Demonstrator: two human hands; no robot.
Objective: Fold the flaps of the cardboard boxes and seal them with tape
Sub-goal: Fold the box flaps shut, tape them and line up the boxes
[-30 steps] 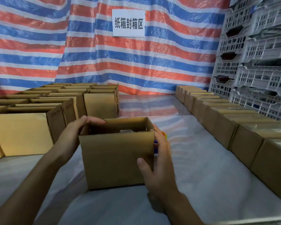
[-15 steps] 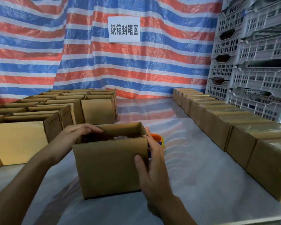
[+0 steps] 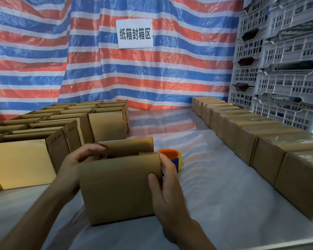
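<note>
left hand (image 3: 79, 160): you are curling your fingers over the left top edge of the cardboard box (image 3: 119, 188). They are reaching further into the opening than a second ago, pressing the left side flap down and in.
right hand (image 3: 167, 193): you are clamping the box's right front corner, with your thumb flat on the near face and your fingers wrapping round the right side. This grip is staying much as it was.
box position: it is sitting on the bench (image 3: 220, 199) directly in front of you, between your two hands. Its far flap (image 3: 128, 146) is standing upright.
right side flap: an edge is showing inside the opening and seems to be tipping inward. How far it has gone is not clear.
tape roll (image 3: 171, 156): it is lying on the bench just behind your right hand, and more of it is showing than before.
meaning for the task: you are only beginning the fold. Both long flaps are waiting, and taping is not yet starting.
neighbours: open boxes (image 3: 25, 159) are standing to your left, and sealed boxes (image 3: 264, 152) are lining your right.
</note>
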